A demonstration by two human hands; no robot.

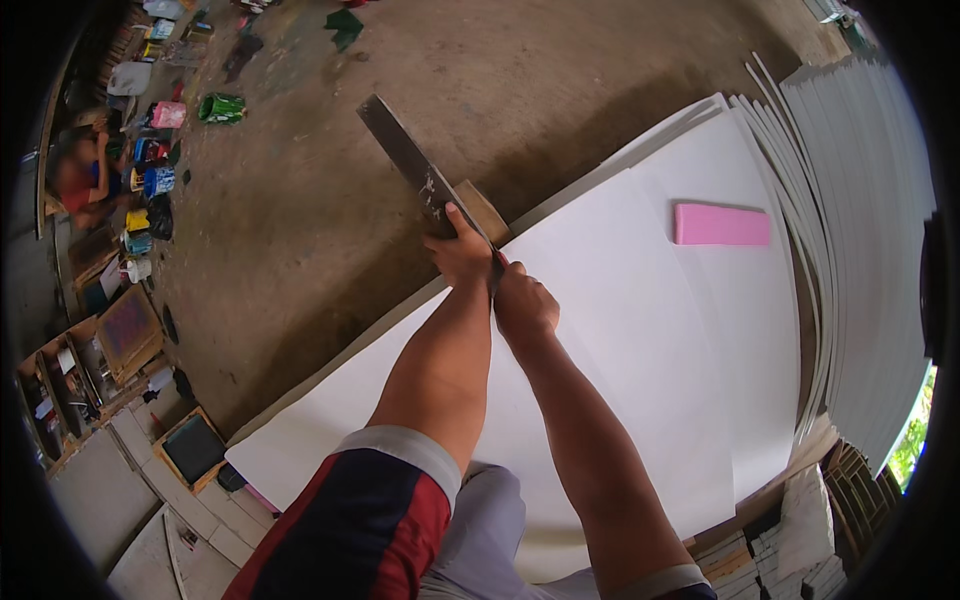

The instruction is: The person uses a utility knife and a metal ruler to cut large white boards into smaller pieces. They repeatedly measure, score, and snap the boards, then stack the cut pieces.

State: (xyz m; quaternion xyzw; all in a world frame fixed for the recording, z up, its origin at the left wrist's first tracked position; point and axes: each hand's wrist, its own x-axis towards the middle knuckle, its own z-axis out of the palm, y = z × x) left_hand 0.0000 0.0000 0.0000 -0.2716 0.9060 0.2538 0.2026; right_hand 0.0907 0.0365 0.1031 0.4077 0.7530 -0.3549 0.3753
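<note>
Left hand: the left hand has its fingers wrapped over a long dark metal bar, thumb pointing along it, a grip that seems meant to hold the bar steady.
Right hand: the right hand is just beside the left, its fingers curled closed around a small red item; too little shows to tell whether this is a separate tool or a part of the bar.
Metal bar: runs from the hands at the near edge of the white sheets out over the brown floor, beside a wooden block that perhaps backs it.
White sheets: spread flat under the forearms, broad enough to serve as a worktop; what carries them is hidden.
Pink block: the pink block lies flat on the sheets, apart from both hands, perhaps put there as a weight.
Paint-type containers: a green can, a pink tub and a blue tub stand or lie along the far left; their contents cannot be made out.
Compartmented wooden box: the box at left holds pale scraps between its dividers.
</note>
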